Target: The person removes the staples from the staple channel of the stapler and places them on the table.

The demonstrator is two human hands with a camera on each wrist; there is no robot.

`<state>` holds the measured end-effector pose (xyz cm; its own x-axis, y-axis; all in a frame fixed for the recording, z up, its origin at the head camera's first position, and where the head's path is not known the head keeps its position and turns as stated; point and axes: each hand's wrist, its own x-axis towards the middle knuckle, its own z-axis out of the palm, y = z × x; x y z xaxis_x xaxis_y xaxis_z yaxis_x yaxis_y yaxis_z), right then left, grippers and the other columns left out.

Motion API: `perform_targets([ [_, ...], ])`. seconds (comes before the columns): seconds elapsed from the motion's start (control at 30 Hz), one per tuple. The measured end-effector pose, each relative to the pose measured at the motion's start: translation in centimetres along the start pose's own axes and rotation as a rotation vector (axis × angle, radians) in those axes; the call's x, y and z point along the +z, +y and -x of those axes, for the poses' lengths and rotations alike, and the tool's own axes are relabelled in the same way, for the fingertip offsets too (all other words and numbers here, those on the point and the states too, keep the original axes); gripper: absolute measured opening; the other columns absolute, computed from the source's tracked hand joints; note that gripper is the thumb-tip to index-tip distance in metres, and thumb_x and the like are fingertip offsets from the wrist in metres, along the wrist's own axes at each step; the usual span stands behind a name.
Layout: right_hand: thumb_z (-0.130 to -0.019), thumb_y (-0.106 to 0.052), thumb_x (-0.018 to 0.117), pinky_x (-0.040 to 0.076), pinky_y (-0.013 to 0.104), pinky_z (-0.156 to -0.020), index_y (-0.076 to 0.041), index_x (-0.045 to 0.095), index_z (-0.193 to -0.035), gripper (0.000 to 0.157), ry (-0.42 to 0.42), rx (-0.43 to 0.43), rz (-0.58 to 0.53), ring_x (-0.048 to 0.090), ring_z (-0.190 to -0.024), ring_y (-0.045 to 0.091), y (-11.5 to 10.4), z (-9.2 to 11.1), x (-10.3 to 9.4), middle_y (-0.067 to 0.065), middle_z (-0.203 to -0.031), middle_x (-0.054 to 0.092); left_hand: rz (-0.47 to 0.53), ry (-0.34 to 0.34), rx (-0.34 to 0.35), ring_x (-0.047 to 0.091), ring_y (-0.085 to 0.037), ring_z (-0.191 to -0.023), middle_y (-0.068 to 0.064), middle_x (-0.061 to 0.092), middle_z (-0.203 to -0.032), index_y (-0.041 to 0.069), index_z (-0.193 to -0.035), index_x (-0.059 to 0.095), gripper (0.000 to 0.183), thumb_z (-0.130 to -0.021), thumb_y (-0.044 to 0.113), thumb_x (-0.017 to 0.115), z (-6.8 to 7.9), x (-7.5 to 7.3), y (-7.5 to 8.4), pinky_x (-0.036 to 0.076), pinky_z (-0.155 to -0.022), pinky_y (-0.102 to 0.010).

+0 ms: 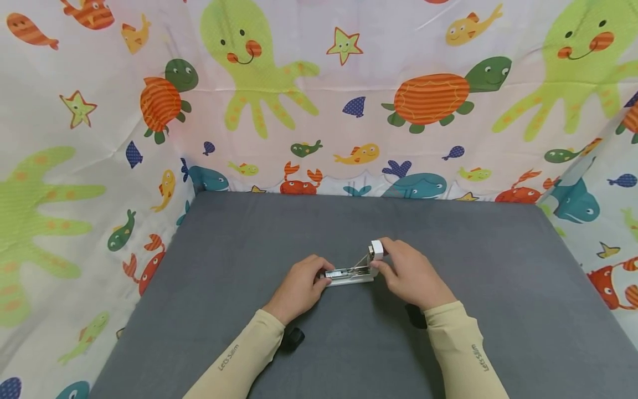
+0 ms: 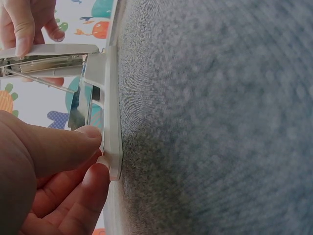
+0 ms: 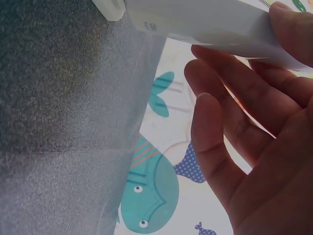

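Head view, and two beige sleeves (image 1: 244,349) stretch over the grey table (image 1: 239,233). Here's the left hand (image 1: 299,285), thumb and fingers pinching the end of the white stapler (image 1: 349,281)! The right hand (image 1: 411,271) grips its top arm (image 1: 377,250), which stands steeply up from the base. The stapler is about midway between the table's left and right edges, well apart from the far edge, and beyond that hangs sea-creature cloth (image 1: 299,33).
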<state>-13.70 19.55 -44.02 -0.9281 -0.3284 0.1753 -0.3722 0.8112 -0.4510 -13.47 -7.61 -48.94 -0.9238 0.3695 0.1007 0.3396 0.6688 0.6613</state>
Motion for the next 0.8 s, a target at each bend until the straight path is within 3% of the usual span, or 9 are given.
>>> perform_targets([
  [0.8, -0.104, -0.022, 0.073, 0.047, 0.038, -0.074, -0.015, 0.066, -0.118, 0.018, -0.024, 0.027, -0.048, 0.057, -0.084, 0.018, 0.62, 0.22, -0.86, 0.001, -0.095, 0.066, 0.000, -0.002, 0.009, 0.059, -0.009, -0.087, 0.006, 0.067, -0.104, 0.017, -0.122, 0.075, 0.021, -0.102, 0.014, 0.077, 0.02, -0.24, 0.02, 0.053, -0.077, -0.024],
])
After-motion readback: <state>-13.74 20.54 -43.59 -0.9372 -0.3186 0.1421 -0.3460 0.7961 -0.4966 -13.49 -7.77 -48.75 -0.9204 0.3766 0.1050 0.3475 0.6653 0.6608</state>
